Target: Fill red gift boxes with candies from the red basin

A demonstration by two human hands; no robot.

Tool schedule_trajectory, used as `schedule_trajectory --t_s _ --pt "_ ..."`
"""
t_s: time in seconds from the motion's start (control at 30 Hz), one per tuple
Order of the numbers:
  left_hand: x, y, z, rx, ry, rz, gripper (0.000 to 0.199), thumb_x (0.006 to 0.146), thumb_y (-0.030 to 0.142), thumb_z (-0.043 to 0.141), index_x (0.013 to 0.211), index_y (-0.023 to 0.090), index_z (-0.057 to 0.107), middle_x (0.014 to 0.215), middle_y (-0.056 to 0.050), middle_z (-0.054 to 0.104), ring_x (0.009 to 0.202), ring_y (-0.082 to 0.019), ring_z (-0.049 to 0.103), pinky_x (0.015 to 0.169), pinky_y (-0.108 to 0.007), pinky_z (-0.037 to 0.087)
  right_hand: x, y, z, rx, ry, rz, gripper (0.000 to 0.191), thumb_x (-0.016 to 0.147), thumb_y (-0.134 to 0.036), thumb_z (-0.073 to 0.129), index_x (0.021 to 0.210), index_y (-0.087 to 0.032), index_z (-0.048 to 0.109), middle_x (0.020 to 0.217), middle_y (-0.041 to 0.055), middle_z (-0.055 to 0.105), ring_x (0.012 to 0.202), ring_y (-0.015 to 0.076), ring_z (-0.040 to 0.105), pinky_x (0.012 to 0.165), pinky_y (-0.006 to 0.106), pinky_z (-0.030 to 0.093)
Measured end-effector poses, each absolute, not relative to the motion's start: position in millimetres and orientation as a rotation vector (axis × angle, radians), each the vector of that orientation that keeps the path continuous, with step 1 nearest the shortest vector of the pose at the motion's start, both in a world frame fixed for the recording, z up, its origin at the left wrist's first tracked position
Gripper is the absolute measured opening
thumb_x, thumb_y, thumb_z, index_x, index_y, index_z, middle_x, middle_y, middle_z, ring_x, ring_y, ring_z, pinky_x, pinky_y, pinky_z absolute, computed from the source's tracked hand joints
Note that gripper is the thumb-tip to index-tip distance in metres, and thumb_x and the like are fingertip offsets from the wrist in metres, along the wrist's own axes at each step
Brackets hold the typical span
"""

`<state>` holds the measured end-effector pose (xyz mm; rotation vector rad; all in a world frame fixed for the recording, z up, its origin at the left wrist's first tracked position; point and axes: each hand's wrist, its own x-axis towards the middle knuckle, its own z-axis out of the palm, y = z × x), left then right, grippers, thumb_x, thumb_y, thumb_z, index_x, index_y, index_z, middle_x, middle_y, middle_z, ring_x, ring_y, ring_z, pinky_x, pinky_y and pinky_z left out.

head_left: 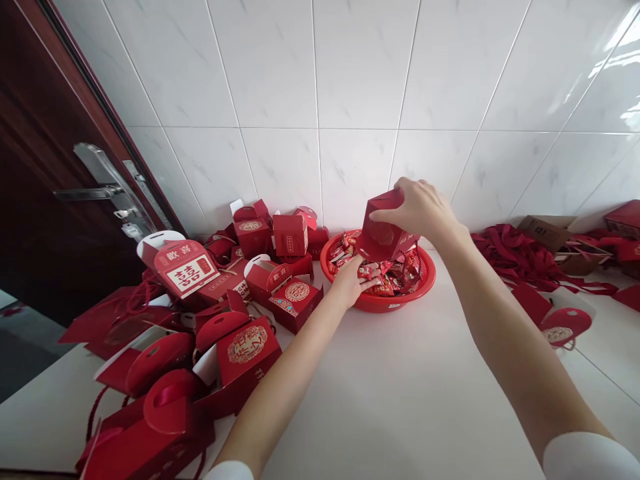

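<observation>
Facing a tiled wall (pixel 280 167) across a white bench (pixel 400 400), we have red boxes (pixel 295 300) massed at our left and, straight ahead, a red basket (pixel 390 303) heaped with wrapped sweets (pixel 400 279). Above the basket our right hand (pixel 425 210) is clamped on a red box (pixel 381 232), tilted, its long axis unclear, with its lower flap (pixel 369 251) leaning toward our left hand (pixel 349 283), which lies just below and left of it, nearer the sweets. That left hand holds its fingers outstretched over the basket's near-left side, a single sweet (pixel 365 272) between thumb and fingers, though we cannot tell whether they grip it.
</observation>
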<state>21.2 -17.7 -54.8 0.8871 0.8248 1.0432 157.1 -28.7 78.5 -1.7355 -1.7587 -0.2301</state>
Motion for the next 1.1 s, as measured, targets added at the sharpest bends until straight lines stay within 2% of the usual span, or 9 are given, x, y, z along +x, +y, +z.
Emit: schedule_trajectory --t_s 0.17,0.27,0.37,0.47,0.57,0.67,0.77,0.93,1.1 --pt "17 -7 -48 1.118 0.823 1.220 0.013 0.085 0.027 0.067 0.096 0.020 0.071 0.108 -0.006 0.077 0.121 -0.024 0.064 0.111 -0.041 0.043 195 -33 63 -1.586 -1.565 0.044 0.053 0.068 -0.059 0.076 0.102 -0.020 0.065 0.084 0.0067 0.064 0.086 0.0295 0.059 0.077 0.045 0.050" --pt "16 -4 -47 1.217 0.806 1.285 0.013 0.083 0.023 0.069 0.095 0.019 0.074 0.107 -0.006 0.078 0.117 -0.025 0.066 0.108 -0.039 0.045 216 -36 46 -1.439 -1.396 0.319 0.051 0.066 -0.057 0.079 0.102 -0.022 0.067 0.082 0.0048 0.069 0.080 0.0281 0.066 0.075 0.044 0.054" --pt "14 -6 -48 1.304 0.774 1.351 0.016 0.084 0.024 0.068 0.098 0.019 0.075 0.109 -0.006 0.077 0.113 -0.024 0.068 0.105 -0.038 0.047 231 -37 20 -1.230 -1.231 0.680 0.042 0.069 -0.058 0.076 0.091 -0.023 0.068 0.084 0.0059 0.073 0.081 0.0280 0.070 0.073 0.041 0.058" --pt "14 -12 -48 1.452 0.751 1.417 0.018 0.084 0.025 0.069 0.100 0.020 0.076 0.109 -0.006 0.077 0.106 -0.024 0.070 0.099 -0.037 0.052 240 -36 -8 -1.152 -1.071 0.810 0.044 0.068 -0.063 0.071 0.084 -0.022 0.066 0.083 0.0064 0.073 0.079 0.0280 0.072 0.066 0.039 0.060" --pt "15 -17 -48 1.558 0.807 1.404 0.015 0.082 0.023 0.070 0.094 0.019 0.077 0.103 -0.008 0.078 0.098 -0.025 0.072 0.093 -0.039 0.055 243 -36 -25 -1.183 -0.984 0.715 0.045 0.061 -0.058 0.079 0.084 -0.021 0.067 0.079 0.0051 0.073 0.078 0.0266 0.071 0.068 0.038 0.060" --pt "15 -18 -48 1.662 0.837 1.332 0.012 0.081 0.020 0.070 0.090 0.021 0.079 0.101 -0.007 0.078 0.098 -0.027 0.072 0.096 -0.042 0.055 241 -43 -19 -1.213 -1.102 0.530 0.051 0.059 -0.053 0.084 0.097 -0.021 0.071 0.088 0.0052 0.073 0.085 0.0266 0.070 0.075 0.040 0.058" --pt "14 -17 -50 1.689 0.845 1.270 0.012 0.083 0.019 0.069 0.089 0.022 0.079 0.100 -0.007 0.079 0.099 -0.028 0.072 0.097 -0.044 0.055 236 -51 3 -1.278 -1.345 0.229 0.060 0.061 -0.053 0.084 0.113 -0.026 0.071 0.102 0.0061 0.071 0.094 0.0291 0.066 0.081 0.045 0.056" --pt "13 -16 -59 1.604 0.903 1.273 0.011 0.082 0.019 0.071 0.091 0.019 0.077 0.102 -0.009 0.078 0.102 -0.029 0.071 0.097 -0.045 0.055 231 -58 28 -1.326 -1.521 -0.190 0.064 0.069 -0.056 0.078 0.124 -0.027 0.066 0.112 0.0087 0.067 0.104 0.0322 0.062 0.092 0.052 0.050" --pt "12 -19 -64 1.601 0.897 1.297 0.023 0.085 0.021 0.069 0.107 0.020 0.075 0.112 -0.011 0.075 0.111 -0.028 0.068 0.099 -0.041 0.054 233 -55 17 -1.167 -1.338 0.053 0.072 0.077 -0.060 0.068 0.141 -0.032 0.051 0.111 0.0085 0.067 0.097 0.0299 0.065 0.080 0.046 0.054"
